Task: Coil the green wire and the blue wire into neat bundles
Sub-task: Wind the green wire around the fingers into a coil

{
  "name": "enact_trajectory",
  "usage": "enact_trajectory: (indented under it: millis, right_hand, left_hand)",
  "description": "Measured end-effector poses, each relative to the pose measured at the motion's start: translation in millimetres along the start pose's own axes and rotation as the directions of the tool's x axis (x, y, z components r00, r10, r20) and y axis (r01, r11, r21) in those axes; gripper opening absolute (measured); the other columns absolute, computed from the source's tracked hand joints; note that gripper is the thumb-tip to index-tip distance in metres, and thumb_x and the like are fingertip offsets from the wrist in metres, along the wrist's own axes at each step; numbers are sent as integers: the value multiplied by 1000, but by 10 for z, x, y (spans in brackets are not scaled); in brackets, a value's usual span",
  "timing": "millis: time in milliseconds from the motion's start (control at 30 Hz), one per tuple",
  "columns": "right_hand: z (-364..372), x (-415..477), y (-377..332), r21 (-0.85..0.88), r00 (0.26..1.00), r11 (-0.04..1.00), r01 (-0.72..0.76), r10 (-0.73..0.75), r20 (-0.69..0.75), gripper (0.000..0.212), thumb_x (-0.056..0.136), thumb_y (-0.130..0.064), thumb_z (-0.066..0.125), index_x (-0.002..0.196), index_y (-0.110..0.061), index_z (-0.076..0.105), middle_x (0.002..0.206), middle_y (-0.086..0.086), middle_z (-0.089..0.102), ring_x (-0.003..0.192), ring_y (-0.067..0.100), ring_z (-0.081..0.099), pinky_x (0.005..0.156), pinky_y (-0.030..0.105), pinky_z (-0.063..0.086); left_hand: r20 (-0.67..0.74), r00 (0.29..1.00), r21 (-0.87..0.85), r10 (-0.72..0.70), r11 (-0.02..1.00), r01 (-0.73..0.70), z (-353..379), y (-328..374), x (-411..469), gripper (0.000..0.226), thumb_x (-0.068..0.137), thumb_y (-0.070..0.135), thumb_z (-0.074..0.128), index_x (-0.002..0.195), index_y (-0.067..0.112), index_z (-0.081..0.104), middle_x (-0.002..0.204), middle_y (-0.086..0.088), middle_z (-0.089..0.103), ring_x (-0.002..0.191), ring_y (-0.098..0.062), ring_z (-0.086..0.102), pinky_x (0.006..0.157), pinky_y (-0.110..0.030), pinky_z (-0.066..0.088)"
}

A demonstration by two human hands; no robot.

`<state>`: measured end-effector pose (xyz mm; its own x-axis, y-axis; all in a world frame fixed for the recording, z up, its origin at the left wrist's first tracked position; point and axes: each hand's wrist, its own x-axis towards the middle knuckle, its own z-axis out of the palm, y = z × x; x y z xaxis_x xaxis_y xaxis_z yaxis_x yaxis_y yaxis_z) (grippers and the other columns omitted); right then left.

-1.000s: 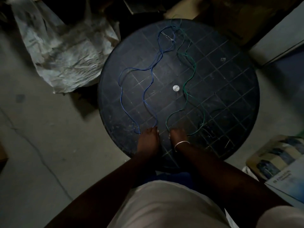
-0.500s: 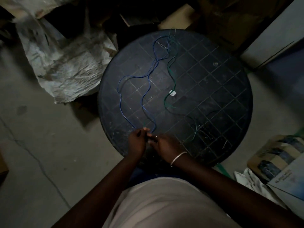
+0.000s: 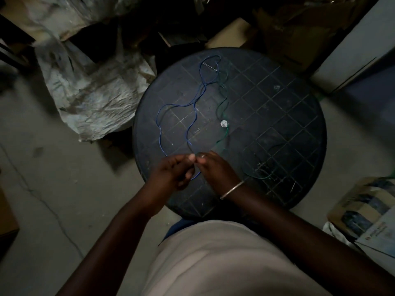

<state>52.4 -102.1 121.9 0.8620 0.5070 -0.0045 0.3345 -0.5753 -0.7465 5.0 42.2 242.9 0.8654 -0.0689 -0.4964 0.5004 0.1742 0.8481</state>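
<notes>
A thin blue wire [image 3: 195,112] snakes in loose loops over the left half of the round black table [image 3: 277,116]. A green wire [image 3: 222,103] winds down the table's middle past a small white disc [image 3: 223,123] and trails to the near right. My left hand [image 3: 173,173] and my right hand [image 3: 215,170] meet at the table's near edge, fingertips pinched together. A short blue loop hangs between them. The right hand also seems to pinch the green wire's near end, but the light is too dim to be sure.
A crumpled grey sack [image 3: 89,88] lies on the concrete floor left of the table. Cardboard boxes [image 3: 288,28] crowd the back, a white panel [image 3: 363,45] stands at the right, and a printed bag [image 3: 361,208] sits near right.
Both hands came together at the near edge and pinched the blue wire's ends, drawing a small loop toward me. The green wire has been dragged left and straightened.
</notes>
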Motion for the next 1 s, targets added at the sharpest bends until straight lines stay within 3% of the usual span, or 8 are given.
enact_trajectory:
  millis: [100, 200, 300, 433, 567, 700, 867, 1000]
  right_hand:
    - [42, -127, 2, -31, 998, 998, -54, 55, 25, 25, 99, -25, 53, 117, -13, 65, 109, 12, 69, 104, 32, 62, 87, 40, 51]
    - [31, -262, -10, -64, 997, 997, -48, 52, 54, 30, 97, -16, 51, 124, -17, 64, 115, 12, 68, 109, 32, 63, 87, 45, 55]
    - [-62, -302, -65, -80, 1000, 997, -18, 19, 4, 31, 92, -11, 51, 119, -16, 67, 108, 13, 67, 98, 35, 66, 78, 44, 57]
    - [-217, -168, -208, -140, 995, 985, 97, -101, -24, 19, 85, -8, 64, 100, -16, 73, 85, 7, 70, 82, 31, 67, 71, 39, 52]
    - [-376, -62, -488, -145, 980, 969, 198, -196, 26, 23, 92, -27, 52, 94, -21, 74, 73, -3, 73, 77, 21, 69, 71, 38, 48]
    - [-584, -112, -717, 250, 999, 968, -24, 32, -27, 35, 97, -40, 61, 72, -16, 70, 49, -9, 57, 48, 2, 56, 58, 27, 45]
    - [-647, -75, -819, 631, 977, 750, -199, 106, 182, 17, 99, -10, 53, 93, -3, 66, 70, -5, 66, 64, 21, 51, 61, 41, 44]
    - [-546, -46, -820, 564, 992, 819, -108, 50, 117, 10, 100, -13, 54, 101, -10, 64, 76, 14, 64, 66, 30, 55, 68, 48, 51]
  left_hand:
    - [-115, 986, -98, 117, 987, -129, 16, 202, 43, 29, 102, 19, 44, 108, 5, 68, 69, 1, 60, 52, -9, 48, 49, -20, 40]
    - [-174, 961, -165, 213, 956, -242, 10, 299, 124, 29, 103, 16, 41, 111, 6, 66, 100, -6, 75, 84, -16, 70, 77, -27, 56]
    - [-199, 945, -128, 260, 949, -288, 44, 275, 196, 31, 104, 15, 41, 119, 0, 63, 121, -16, 69, 112, -29, 66, 96, -37, 53]
    - [-201, 927, 21, 318, 947, -320, 117, 159, 249, 32, 103, 13, 45, 119, -8, 61, 122, -21, 67, 117, -32, 64, 104, -42, 48]
    - [-160, 928, 261, 337, 921, -289, 81, 38, 274, 28, 102, 17, 47, 110, -2, 66, 103, -19, 74, 100, -29, 72, 85, -42, 57]
    - [-184, 927, 404, 326, 885, -230, -135, -3, 241, 27, 104, 23, 44, 101, 13, 69, 63, -20, 58, 45, -24, 60, 43, -22, 44]
    - [-150, 962, 428, 227, 892, -143, -525, -24, 147, 32, 95, 42, 53, 81, 19, 70, 65, -6, 55, 59, -17, 44, 56, -25, 33]
    - [-77, 997, 248, -5, 968, 24, -646, 116, -67, 52, 82, 55, 62, 70, 4, 63, 56, -4, 34, 47, -11, 31, 46, -18, 23]
